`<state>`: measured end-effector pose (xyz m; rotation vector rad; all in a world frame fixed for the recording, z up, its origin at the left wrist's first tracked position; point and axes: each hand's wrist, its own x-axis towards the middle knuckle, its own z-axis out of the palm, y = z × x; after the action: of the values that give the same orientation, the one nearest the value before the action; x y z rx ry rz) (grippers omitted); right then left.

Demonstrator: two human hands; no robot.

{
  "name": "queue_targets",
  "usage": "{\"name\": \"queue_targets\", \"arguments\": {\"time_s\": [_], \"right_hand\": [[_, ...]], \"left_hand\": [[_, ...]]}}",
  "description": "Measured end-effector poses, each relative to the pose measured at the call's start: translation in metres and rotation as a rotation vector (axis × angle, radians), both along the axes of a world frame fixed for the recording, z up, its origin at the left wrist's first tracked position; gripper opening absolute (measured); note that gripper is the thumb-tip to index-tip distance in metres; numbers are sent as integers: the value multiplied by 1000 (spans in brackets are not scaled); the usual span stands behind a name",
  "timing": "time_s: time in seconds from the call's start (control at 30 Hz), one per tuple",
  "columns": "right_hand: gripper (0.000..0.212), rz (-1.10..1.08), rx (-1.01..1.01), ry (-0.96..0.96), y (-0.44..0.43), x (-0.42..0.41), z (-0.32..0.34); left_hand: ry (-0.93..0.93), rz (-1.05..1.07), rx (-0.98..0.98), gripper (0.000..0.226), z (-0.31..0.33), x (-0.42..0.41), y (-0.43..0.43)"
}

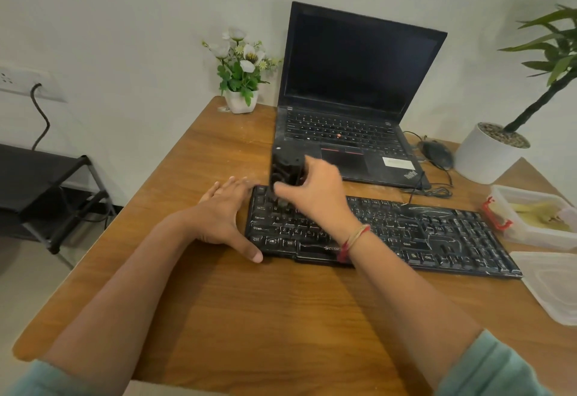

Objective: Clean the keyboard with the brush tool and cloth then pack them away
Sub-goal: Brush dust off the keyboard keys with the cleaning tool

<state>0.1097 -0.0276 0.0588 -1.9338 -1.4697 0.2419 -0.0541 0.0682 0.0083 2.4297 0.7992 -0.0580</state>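
Closest to you are your teal sleeves (493,370), pushed up, with both bare forearms reaching out over the wooden bench (281,317).

Your left hand (218,217) lies flat on the bench with its fingers straight and a bit spread. It's right up against the left end of the keyboard (437,233), thumb stuck out along the front corner by the "Ctrl" key.

Your right hand (315,196) has its fingers curled around the black brush tool (285,169), holding it upright over the top-left keys. The bottom end is down at the keys, but it's blurry, so you can't tell if it's touching. There's a red and pale thread band on that wrist.

The keyboard is black and sits slightly angled across the middle of the bench. You can read "Caps Lock", "Shift" and "Alt" on the left, plus "ZEBRO" on the front edge before your wrist cuts it off.

Behind it is an open black laptop (352,83) with a dark screen and "ThinkPad" on the palm rest. A black wired mouse (437,150) sits to its right.

On the far right there's a clear plastic container (537,217) with a red clip and something pale yellow inside, with its lid (555,286) lying nearer you. At the back corners are a small flower pot (242,99) and a white planter (484,158).
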Motion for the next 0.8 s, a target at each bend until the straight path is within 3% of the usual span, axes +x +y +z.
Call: {"name": "queue_targets", "arguments": {"time_s": [0.1, 0.23, 0.3, 0.4, 0.47, 0.6, 0.8], "right_hand": [[18, -147, 69, -3, -4, 21, 0], [20, 66, -61, 271, -28, -4, -6], [22, 81, -83, 225, -31, 0, -7], [18, -129, 2, 77, -20, 31, 0], [16, -168, 38, 87, -19, 32, 1], [21, 29, -50, 137, -31, 1, -7], [19, -195, 12, 95, -26, 38, 5]], "left_hand": [[-3, 2, -18, 154, 2, 0, 0], [21, -4, -12, 157, 2, 1, 0], [23, 0, -10, 157, 2, 1, 0], [15, 5, -17, 156, 1, 0, 0], [12, 4, -18, 156, 2, 1, 0], [25, -2, -5, 156, 1, 1, 1], [12, 5, -9, 150, 1, 1, 1]]}}
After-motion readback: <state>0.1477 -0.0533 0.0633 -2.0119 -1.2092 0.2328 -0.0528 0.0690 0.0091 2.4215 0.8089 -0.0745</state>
